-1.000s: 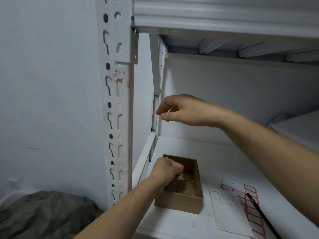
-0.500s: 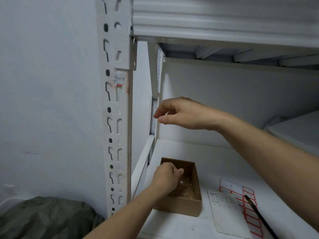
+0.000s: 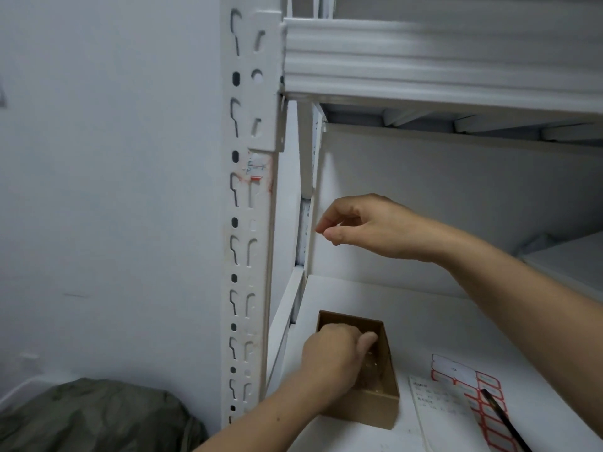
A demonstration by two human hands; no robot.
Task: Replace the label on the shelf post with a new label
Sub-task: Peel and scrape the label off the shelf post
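left hand (image 3: 332, 357) dips, fingers curled, into the cardboard box (image 3: 365, 411). right hand (image 3: 362, 226) hovers raised, fingertips pinched. what either holds cannot be told.

Noted: person works bare-handed, left hand (image 3: 336, 357) and right hand (image 3: 362, 226) both uncovered, left forearm (image 3: 261, 422) and right forearm (image 3: 505, 288) likewise bare out to the edges of view, knuckle creases showing on the right.

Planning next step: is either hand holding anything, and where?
Cannot tell: left hand curls inside the brown cardboard box, right hand pinches midair; no object visible in either.
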